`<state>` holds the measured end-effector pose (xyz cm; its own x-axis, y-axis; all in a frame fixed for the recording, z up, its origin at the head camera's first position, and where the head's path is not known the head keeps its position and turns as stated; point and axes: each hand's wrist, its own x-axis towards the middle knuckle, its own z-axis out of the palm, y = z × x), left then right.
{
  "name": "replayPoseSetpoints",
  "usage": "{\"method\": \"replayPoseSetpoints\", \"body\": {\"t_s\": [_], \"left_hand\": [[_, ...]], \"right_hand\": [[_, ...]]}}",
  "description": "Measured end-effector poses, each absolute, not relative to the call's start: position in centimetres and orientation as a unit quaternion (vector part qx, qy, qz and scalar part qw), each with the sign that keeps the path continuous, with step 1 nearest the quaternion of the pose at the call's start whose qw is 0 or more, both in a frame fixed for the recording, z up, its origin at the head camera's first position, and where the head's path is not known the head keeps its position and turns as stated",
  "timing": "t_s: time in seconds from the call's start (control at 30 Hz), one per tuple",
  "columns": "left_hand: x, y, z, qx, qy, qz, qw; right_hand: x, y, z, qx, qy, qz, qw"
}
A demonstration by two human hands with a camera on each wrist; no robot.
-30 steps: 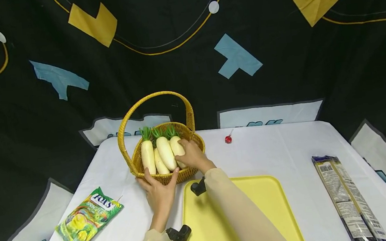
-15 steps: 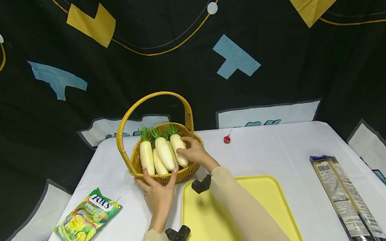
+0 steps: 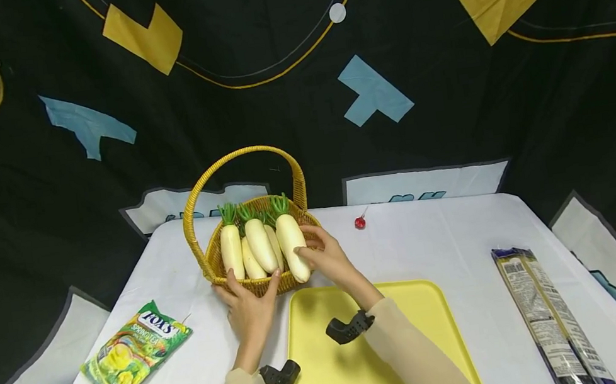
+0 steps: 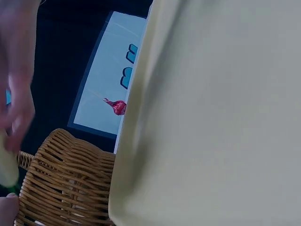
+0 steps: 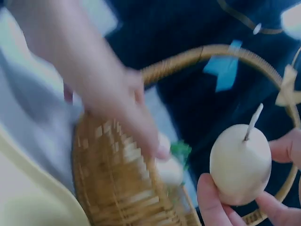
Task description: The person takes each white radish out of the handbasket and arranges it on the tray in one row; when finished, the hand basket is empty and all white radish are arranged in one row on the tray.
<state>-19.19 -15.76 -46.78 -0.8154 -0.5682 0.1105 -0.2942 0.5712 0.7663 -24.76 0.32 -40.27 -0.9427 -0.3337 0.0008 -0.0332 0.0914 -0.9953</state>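
My right hand [image 3: 334, 264] grips a white radish [image 3: 290, 245] with green leaf stubs, thumb on one side and fingers on the other. The radish stands over the right front rim of a wicker basket [image 3: 273, 283]; the right wrist view shows its rounded tip [image 5: 239, 165] with a thin root. With thumb and fingertips over the front rim, my left hand [image 3: 252, 315] holds the basket. Several more white radishes [image 3: 259, 243] lie inside, leaves toward the back. In the left wrist view, the basket's woven side [image 4: 70, 183] is close by.
A yellow tray [image 3: 439, 342] lies in front of the basket, beneath my right forearm. To the left is a green candy bag [image 3: 137, 354]. A red-wrapped lollipop [image 3: 360, 223] lies at the back, and a long plastic packet [image 3: 550, 316] at the right.
My right hand has lifted one white radish from among the others and drawn it toward the front right, over the rim. My left hand stays at the basket's front.
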Motion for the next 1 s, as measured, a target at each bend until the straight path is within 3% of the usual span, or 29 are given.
{"method": "replayPoseSetpoints", "body": {"t_s": [0.33, 0.6, 1.0], "left_hand": [[-19.2, -16.1, -46.2, 0.24, -0.878, -0.391, 0.138], [-19.1, -16.2, -46.2, 0.236, -0.883, -0.386, 0.127], [-18.9, -16.5, -46.3, 0.231, -0.88, -0.392, 0.133]], "right_hand": [[-17.1, 3.1, -40.1, -0.107, 0.699, -0.698, 0.113], [-12.4, 4.8, -42.2, -0.11, 0.704, -0.685, 0.152], [-9.9, 3.1, -46.0, -0.067, 0.732, -0.662, 0.148]]}}
